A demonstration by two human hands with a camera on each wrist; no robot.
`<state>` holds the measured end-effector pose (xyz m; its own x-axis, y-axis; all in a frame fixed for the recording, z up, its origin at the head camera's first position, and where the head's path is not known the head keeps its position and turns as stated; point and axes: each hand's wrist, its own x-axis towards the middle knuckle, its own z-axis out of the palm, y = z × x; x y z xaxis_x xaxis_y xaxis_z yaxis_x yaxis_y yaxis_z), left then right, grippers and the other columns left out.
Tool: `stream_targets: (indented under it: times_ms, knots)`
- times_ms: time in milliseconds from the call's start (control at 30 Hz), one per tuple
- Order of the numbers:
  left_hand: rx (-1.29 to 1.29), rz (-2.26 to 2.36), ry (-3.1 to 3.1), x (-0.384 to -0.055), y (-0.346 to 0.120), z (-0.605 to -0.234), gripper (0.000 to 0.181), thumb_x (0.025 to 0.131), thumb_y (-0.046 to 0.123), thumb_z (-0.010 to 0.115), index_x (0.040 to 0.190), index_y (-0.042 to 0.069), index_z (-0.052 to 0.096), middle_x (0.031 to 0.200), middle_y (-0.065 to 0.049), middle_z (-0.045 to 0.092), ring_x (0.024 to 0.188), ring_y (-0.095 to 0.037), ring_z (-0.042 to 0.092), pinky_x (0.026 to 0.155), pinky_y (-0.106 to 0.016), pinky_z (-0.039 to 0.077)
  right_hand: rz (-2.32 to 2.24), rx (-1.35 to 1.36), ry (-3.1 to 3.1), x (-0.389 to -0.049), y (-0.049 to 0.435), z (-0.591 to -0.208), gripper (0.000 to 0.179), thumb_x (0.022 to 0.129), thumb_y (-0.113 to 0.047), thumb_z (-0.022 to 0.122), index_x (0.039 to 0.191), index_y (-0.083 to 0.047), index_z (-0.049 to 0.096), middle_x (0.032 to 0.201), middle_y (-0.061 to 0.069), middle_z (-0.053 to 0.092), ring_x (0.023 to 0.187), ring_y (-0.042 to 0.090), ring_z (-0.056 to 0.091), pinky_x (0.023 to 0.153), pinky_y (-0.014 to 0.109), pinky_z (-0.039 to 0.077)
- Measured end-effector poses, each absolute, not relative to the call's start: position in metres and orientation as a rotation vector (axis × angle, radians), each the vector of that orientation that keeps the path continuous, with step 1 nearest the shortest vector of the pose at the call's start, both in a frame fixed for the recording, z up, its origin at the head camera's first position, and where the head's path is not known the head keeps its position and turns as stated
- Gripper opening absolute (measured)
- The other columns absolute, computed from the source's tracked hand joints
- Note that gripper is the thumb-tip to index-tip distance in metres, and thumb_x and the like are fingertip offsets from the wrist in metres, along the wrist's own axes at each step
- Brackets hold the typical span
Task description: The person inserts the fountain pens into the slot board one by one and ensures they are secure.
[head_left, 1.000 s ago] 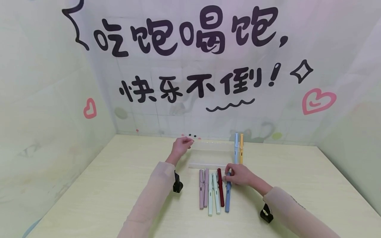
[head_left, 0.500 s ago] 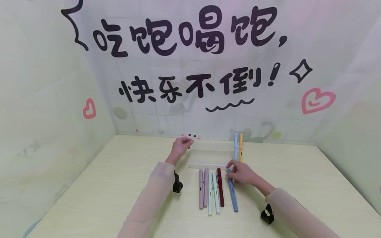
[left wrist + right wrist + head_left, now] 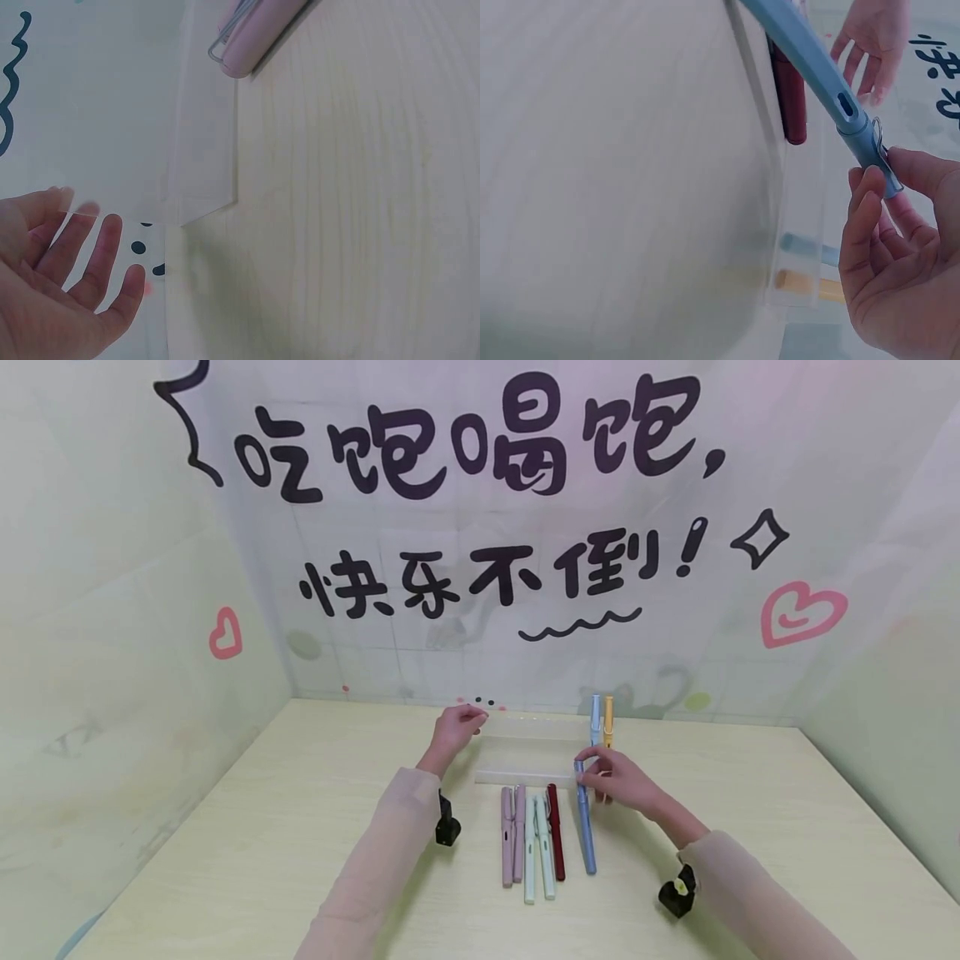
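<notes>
In the head view my left hand [image 3: 454, 733] pinches the left upper edge of a clear plastic pen stand [image 3: 525, 777], and the left wrist view shows thumb and fingertips at its edge. My right hand [image 3: 621, 785] holds a blue fountain pen [image 3: 587, 843] by its cap, between thumb and fingers. The right wrist view shows the pen's silver clip and its barrel slanting away from the hand [image 3: 911, 262]. At the stand's right end a light blue pen [image 3: 596, 714] and a yellow pen [image 3: 608, 718] stand side by side, their lower parts partly behind the right hand.
Before the stand lie two mauve pens [image 3: 507, 847], two mint pens [image 3: 529, 864] and a dark red pen [image 3: 557, 847] in a row on the pale wooden table [image 3: 337, 835]. A printed cloth backdrop [image 3: 465, 652] rises behind.
My right hand has lifted the blue pen's cap end off the table and carried it toward the stand's right end, away from the row. My left hand stays on the stand's edge.
</notes>
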<state>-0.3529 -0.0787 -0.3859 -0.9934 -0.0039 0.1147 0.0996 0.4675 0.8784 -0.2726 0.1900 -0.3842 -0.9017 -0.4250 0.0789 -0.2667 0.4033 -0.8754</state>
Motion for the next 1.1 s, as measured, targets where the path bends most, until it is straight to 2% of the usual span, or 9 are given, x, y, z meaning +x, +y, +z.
stream_targets:
  times_ms: [200,400,533,733,1100]
  knots:
    - [-0.088,-1.575,-2.601,-0.353,-0.079,-0.387,0.018,0.087,0.015,0.057,0.098,0.003,0.064,0.095,-0.01,0.063,0.078,-0.021,0.06,0.071,-0.031,0.047,-1.584,-0.682,2.487,-0.274,0.193,-0.376,0.027,0.088,-0.004,0.053,0.111,0.007,0.044,0.079,0.02,0.055,0.056,0.026,0.05,0.048,0.033,0.044]
    - [-0.091,-1.582,-2.6,-0.353,-0.079,-0.387,0.018,0.087,0.015,0.057,0.098,0.003,0.064,0.095,-0.01,0.063,0.079,-0.022,0.06,0.071,-0.031,0.047,-1.628,-0.661,2.533,-0.292,0.202,-0.386,0.029,0.088,-0.013,0.055,0.112,0.001,0.046,0.079,0.013,0.055,0.055,0.021,0.049,0.048,0.036,0.044]
    - [-0.092,-1.57,-2.602,-0.353,-0.079,-0.387,0.018,0.087,0.015,0.057,0.097,0.003,0.064,0.094,-0.01,0.064,0.077,-0.021,0.06,0.071,-0.03,0.047,-1.651,-0.65,2.576,-0.297,0.205,-0.381,0.03,0.088,-0.014,0.056,0.113,0.0,0.046,0.079,0.013,0.055,0.055,0.025,0.05,0.048,0.038,0.045]
    - [-0.081,-1.564,-2.605,-0.353,-0.078,-0.387,0.018,0.087,0.016,0.057,0.097,0.004,0.065,0.094,-0.009,0.064,0.076,-0.019,0.06,0.071,-0.031,0.047,-1.668,-0.628,2.622,-0.303,0.208,-0.369,0.031,0.088,-0.014,0.056,0.114,0.0,0.046,0.083,0.017,0.055,0.06,0.036,0.051,0.048,0.035,0.044]
    - [-0.083,-1.561,-2.586,-0.355,-0.079,-0.387,0.019,0.086,0.016,0.058,0.096,0.002,0.065,0.091,-0.011,0.064,0.075,-0.02,0.061,0.07,-0.03,0.048,-1.7,-0.567,2.676,-0.315,0.206,-0.351,0.036,0.088,-0.016,0.055,0.118,-0.001,0.044,0.089,0.017,0.053,0.063,0.039,0.05,0.048,0.027,0.041]
